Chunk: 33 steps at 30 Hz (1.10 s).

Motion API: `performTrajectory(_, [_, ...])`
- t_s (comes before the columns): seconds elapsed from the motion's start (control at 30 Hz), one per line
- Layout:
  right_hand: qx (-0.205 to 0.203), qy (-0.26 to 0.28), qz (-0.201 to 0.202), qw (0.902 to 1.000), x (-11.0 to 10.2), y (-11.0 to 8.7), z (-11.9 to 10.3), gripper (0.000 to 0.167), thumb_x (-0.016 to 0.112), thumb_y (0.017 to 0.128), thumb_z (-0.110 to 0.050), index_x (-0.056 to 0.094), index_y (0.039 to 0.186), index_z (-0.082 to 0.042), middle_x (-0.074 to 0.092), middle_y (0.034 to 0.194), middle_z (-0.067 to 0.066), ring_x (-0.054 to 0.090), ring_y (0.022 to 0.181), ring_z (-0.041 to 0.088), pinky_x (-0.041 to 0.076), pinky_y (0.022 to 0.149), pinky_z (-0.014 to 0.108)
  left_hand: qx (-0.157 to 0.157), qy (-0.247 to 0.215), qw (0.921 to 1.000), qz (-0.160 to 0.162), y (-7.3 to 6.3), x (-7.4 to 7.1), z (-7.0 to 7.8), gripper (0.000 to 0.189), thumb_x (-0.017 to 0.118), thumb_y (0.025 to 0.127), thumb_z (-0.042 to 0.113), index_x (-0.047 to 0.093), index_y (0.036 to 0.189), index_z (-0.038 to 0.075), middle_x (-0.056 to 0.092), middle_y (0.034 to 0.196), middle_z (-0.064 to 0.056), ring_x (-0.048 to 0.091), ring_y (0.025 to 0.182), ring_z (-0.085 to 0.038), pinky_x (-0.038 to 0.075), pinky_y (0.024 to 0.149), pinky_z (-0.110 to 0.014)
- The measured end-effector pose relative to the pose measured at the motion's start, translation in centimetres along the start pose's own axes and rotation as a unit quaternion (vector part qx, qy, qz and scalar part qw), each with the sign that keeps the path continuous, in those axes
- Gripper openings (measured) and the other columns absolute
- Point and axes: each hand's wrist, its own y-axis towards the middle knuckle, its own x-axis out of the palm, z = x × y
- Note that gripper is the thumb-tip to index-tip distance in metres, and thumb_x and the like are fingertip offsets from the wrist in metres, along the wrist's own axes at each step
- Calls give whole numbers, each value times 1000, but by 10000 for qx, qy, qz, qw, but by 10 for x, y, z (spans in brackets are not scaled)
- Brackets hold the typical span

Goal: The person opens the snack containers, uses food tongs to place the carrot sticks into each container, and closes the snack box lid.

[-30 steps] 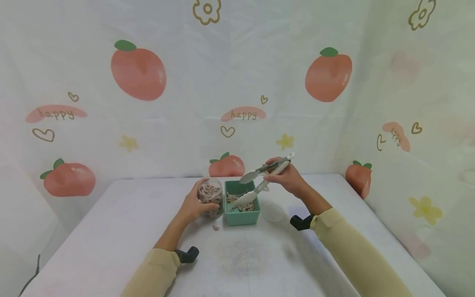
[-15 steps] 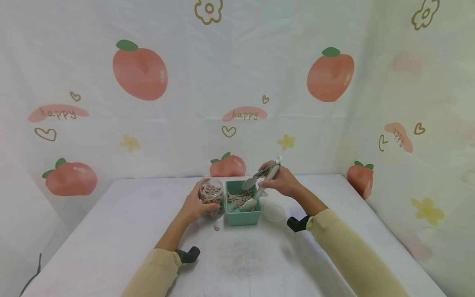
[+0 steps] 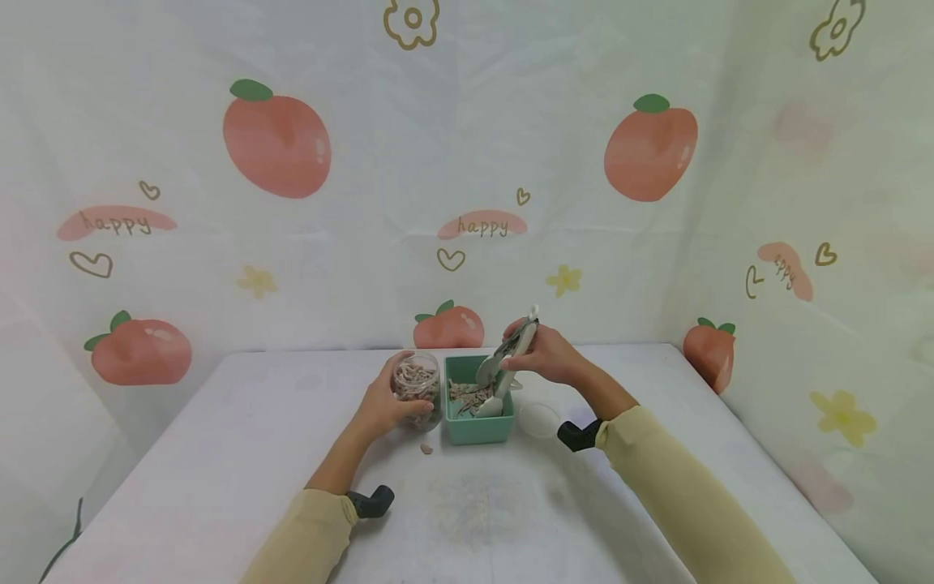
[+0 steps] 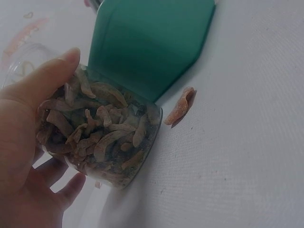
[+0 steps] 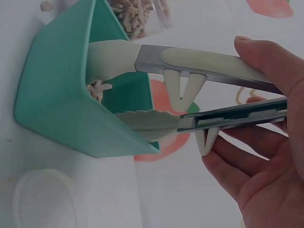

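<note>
My left hand (image 3: 387,403) grips a clear jar (image 4: 104,128) full of brownish, dried, curled strips, thumb on the near side and fingers behind. Right beside it on the table stands a green rectangular box (image 3: 477,430) with more of these strips (image 3: 467,397) in the bottom. In my right hand (image 3: 547,355) is a pair of tongs (image 5: 204,66) with white tips and metal arms, held between thumb and fingers. The tongs' arms are spread apart, and their tips reach down inside the box among the strips.
One loose strip (image 4: 180,107) lies on the white table (image 3: 474,519) in front of the jar. A round translucent lid (image 3: 540,420) lies right of the box. A printed cloth wall (image 3: 350,268) rises behind the table's far edge.
My right hand has moved left and tilted the tongs steeper, lowering their tips from above the box into it. The left hand and jar have stayed in place.
</note>
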Motion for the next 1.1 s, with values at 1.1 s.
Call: performTrajectory(1.1, [347, 8, 1145, 9928, 22, -2, 12, 32, 78, 83, -21, 63, 110, -11, 70, 100, 8, 67, 88, 24, 52, 76, 43, -16, 33, 10000, 17, -1, 0, 1, 101, 88, 69, 34, 28, 150, 31, 41, 143, -18, 40, 131, -37, 34, 102, -59])
